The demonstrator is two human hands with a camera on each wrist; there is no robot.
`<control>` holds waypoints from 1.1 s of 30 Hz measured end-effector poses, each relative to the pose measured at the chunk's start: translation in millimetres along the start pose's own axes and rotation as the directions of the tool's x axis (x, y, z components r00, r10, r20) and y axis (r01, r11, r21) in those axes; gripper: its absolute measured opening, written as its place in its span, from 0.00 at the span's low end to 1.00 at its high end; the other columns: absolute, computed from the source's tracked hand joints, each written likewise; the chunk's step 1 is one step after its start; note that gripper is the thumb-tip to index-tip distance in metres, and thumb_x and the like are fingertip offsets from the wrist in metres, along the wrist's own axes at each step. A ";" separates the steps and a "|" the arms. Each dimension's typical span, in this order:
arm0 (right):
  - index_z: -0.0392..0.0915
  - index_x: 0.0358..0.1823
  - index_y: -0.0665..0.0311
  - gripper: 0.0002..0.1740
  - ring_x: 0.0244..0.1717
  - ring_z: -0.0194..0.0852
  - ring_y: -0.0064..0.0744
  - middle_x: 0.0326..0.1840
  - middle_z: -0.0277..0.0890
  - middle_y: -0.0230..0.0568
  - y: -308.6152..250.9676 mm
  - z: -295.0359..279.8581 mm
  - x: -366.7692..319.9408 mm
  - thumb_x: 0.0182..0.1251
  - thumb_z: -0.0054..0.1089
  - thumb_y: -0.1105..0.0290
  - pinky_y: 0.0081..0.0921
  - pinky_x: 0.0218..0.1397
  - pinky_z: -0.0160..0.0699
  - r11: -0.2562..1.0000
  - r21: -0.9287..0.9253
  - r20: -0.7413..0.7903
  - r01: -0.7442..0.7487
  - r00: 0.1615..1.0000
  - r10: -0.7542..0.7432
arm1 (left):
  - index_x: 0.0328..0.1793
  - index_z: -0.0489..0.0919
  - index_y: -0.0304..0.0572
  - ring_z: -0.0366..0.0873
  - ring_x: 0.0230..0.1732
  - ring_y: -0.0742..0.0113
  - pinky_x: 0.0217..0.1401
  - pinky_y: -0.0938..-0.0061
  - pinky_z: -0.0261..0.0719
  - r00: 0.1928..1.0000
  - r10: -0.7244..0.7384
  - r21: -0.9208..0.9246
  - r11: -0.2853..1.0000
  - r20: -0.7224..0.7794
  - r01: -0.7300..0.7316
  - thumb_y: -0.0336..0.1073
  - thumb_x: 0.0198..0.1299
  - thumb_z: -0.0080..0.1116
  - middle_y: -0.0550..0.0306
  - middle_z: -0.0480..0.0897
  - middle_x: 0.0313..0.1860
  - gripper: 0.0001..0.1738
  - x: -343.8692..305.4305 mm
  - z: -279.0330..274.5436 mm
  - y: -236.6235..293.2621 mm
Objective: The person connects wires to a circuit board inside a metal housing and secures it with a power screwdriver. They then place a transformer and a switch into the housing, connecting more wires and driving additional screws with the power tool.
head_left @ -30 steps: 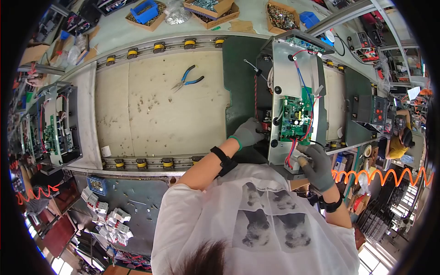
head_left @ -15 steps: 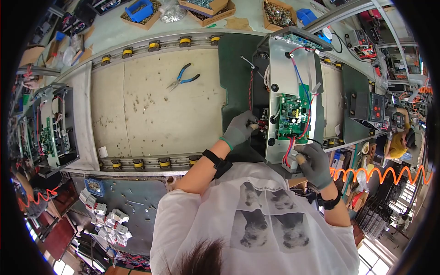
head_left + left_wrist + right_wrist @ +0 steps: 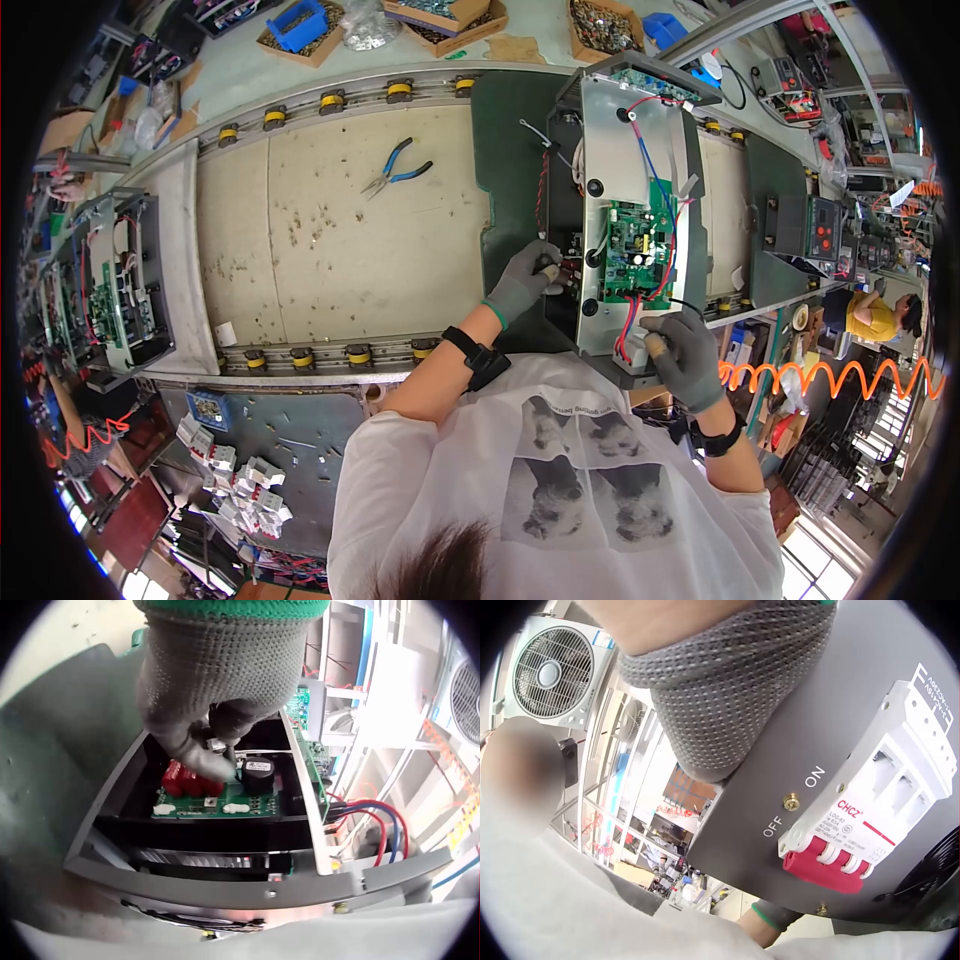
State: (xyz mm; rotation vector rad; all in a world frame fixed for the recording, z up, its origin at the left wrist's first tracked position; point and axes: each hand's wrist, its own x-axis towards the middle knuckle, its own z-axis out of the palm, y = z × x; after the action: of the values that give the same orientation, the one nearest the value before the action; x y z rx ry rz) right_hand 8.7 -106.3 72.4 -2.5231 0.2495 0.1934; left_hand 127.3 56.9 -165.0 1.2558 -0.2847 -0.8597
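A grey box-shaped machine (image 3: 610, 110), its electronics exposed, stands on a dark green board (image 3: 505, 180). My gloved left hand (image 3: 525, 278) reaches into its left side with bent fingers. In the left wrist view, the fingertips are down among red block parts (image 3: 180, 780) and a black round component (image 3: 258, 774); I cannot tell whether they hold anything. Over the near panel's edge lies my gloved right hand (image 3: 688, 355), fingers loosely bent beside red and blue wires (image 3: 630, 330). The right wrist view shows its fingertips hidden behind that panel, above a white breaker (image 3: 862, 817) with a red lever.
Blue-handled pliers (image 3: 400, 172) lie on the cream conveyor bed (image 3: 350, 260) among small scattered bits. Another opened machine (image 3: 110, 280) stands at the left. Boxes of screws (image 3: 605, 28) line the far bench. White breakers (image 3: 240, 490) lie on the lower-left table. An orange coiled hose (image 3: 830, 383) hangs right.
My left hand has shifted slightly left and away from me. The right hand stays at the panel edge. At the far right, a person in yellow has straightened up. The whole view has drifted a little.
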 end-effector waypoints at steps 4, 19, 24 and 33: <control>0.81 0.40 0.66 0.11 0.28 0.74 0.43 0.30 0.76 0.47 1.8 0.4 -1.5 0.57 0.58 0.71 0.32 0.31 0.72 1.000 -0.010 -0.017 0.019 1.000 -0.019 | 0.54 0.70 0.39 0.76 0.35 0.70 0.36 0.79 0.77 0.957 -0.257 -0.266 0.921 0.135 0.285 0.21 0.57 0.52 0.56 0.77 0.39 0.18 -11.9 -7.4 24.6; 0.82 0.35 0.65 0.08 0.30 0.73 0.47 0.27 0.75 0.46 0.3 6.1 -4.0 0.56 0.59 0.71 0.37 0.33 0.71 0.994 -0.106 -0.086 0.017 0.996 -0.026 | 0.53 0.73 0.36 0.78 0.47 0.66 0.52 0.74 0.78 1.000 -0.028 0.108 0.994 -0.003 0.028 0.23 0.49 0.63 0.53 0.75 0.48 0.22 -3.2 -22.0 7.1; 0.82 0.34 0.65 0.07 0.30 0.73 0.48 0.27 0.75 0.46 -2.7 7.0 -2.8 0.56 0.58 0.72 0.37 0.32 0.70 0.994 -0.109 -0.096 0.001 0.995 -0.011 | 0.50 0.76 0.42 0.78 0.49 0.59 0.54 0.68 0.78 0.966 0.247 0.674 0.727 -0.077 -0.132 0.28 0.43 0.67 0.53 0.75 0.43 0.24 -27.7 -0.5 43.4; 0.81 0.33 0.66 0.06 0.29 0.73 0.48 0.26 0.74 0.47 -3.1 10.6 -3.8 0.56 0.57 0.73 0.36 0.32 0.71 0.994 -0.113 -0.110 -0.009 0.994 -0.003 | 0.48 0.78 0.44 0.79 0.41 0.54 0.42 0.64 0.78 0.826 0.507 0.785 0.395 0.247 -0.477 0.30 0.53 0.58 0.55 0.78 0.41 0.14 -17.9 -10.5 -3.3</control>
State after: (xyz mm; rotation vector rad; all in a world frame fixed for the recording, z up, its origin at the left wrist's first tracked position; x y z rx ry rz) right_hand 4.8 -97.2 66.2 -2.6501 0.2939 0.0710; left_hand 120.6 76.7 -166.8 1.9131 -1.0956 -0.1106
